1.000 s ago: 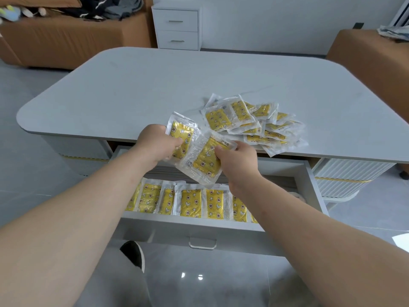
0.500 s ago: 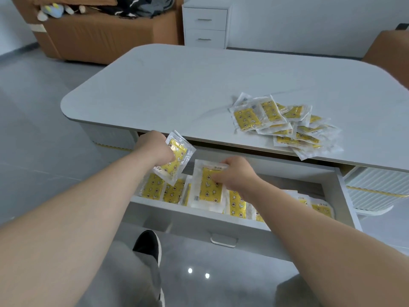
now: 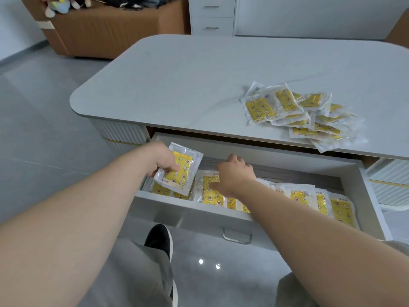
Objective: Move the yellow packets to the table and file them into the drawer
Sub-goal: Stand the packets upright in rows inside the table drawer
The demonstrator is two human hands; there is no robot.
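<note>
A pile of yellow packets (image 3: 298,114) lies on the grey table (image 3: 188,80) near its front right edge. Below it the white drawer (image 3: 367,196) stands pulled out, with a row of several yellow packets (image 3: 307,197) standing inside. My left hand (image 3: 162,159) holds one yellow packet (image 3: 180,168) over the drawer's left end. My right hand (image 3: 235,173) reaches into the drawer, and its thumb and fingers pinch another packet (image 3: 209,191) that stands in the row.
A brown sofa (image 3: 106,27) with clothes and toys stands at the back left, next to a white chest of drawers (image 3: 212,16). My dark shoe (image 3: 159,238) and grey trouser leg are on the floor under the drawer front with its handle (image 3: 236,238).
Both hands dropped from above the table edge into the drawer. The right hand's packet went down into the row. The view shifted left, so the table and pile sit further right.
</note>
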